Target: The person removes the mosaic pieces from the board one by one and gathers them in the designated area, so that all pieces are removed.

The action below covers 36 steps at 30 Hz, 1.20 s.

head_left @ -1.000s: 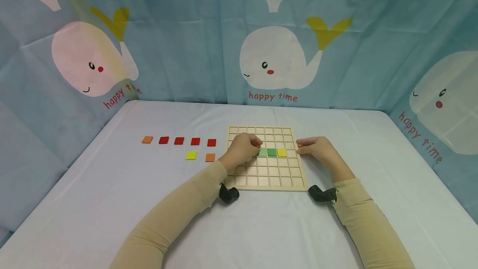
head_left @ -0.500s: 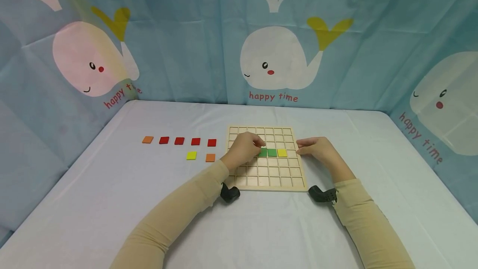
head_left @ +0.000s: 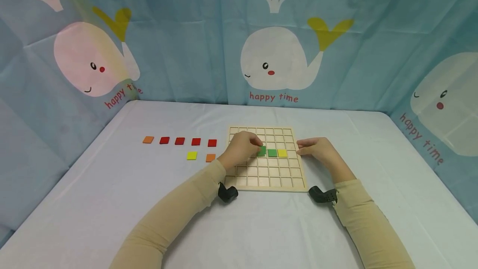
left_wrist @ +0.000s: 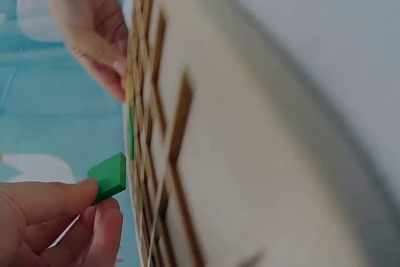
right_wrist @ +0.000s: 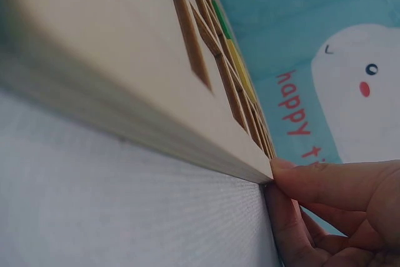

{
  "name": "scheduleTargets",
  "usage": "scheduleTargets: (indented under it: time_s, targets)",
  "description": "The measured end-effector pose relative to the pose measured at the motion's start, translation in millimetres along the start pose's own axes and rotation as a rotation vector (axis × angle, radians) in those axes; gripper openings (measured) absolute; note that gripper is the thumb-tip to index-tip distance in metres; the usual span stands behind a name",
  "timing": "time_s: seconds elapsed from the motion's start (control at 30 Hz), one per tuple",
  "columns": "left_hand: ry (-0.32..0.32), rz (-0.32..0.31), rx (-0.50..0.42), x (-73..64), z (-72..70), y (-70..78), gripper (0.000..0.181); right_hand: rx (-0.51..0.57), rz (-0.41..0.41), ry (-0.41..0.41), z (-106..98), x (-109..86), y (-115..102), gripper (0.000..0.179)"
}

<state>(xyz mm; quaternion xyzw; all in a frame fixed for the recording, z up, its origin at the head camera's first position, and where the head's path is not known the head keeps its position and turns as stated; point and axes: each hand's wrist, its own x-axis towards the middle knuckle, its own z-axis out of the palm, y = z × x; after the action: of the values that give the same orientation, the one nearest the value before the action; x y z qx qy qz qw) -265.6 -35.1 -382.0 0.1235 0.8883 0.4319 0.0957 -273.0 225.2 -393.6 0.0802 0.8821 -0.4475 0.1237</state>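
My left hand (head_left: pixel 243 147) pinches a green square tile (left_wrist: pixel 108 178) between thumb and fingers. That tile is tilted, just above the wooden grid board (head_left: pixel 263 182), to the left of another green tile (head_left: pixel 272 153) and a yellow tile (head_left: pixel 282 153) lying in one row of cells. At the board's right side, my right hand (head_left: pixel 319 148) holds the edge. In the right wrist view its thumb (right_wrist: pixel 284 170) lies against the board's rim, with a finger below. The left hand and forearm hide some of the board's left cells.
Left of the board, several red tiles (head_left: pixel 180 140) and an orange tile (head_left: pixel 148 140) lie in a row on the white tablecloth (head_left: pixel 93 202). Nearer lie a yellow-green tile (head_left: pixel 192 155) and a second orange tile (head_left: pixel 210 158). A blue whale-print curtain (head_left: pixel 186 53) stands behind.
The green tile in my left hand has tilted and lifted a little off the row, and the hand has shifted slightly left since half a second ago. My right hand stays at the board's edge.
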Motion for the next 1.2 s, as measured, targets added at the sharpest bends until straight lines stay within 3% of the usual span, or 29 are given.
scheduleTargets:
  time_s: [0.13,0.47,0.8,1.0,1.2]
  targets:
    - [0.003,-0.033,-0.050,-1.1,-8.9,-6.3,0.006,0.002,0.006,-0.003,0.3,0.0,-0.2,0.053]
    - [0.028,-0.116,-0.072,-15.7,-30.5,-15.0,0.009,-0.002,0.016,-0.003,-0.2,-0.1,-0.1,0.053]
    - [0.050,-0.210,-0.021,-33.4,-61.5,-32.3,0.014,-0.009,0.013,-0.008,-0.9,0.4,1.3,0.053]
    - [0.067,-0.204,-0.008,-45.1,-85.9,-47.3,0.017,0.010,0.003,-0.001,-0.8,0.5,1.5,0.053]
    - [0.080,-0.246,0.030,-55.6,-105.0,-64.6,0.020,0.008,0.001,0.000,-1.0,0.0,2.0,0.053]
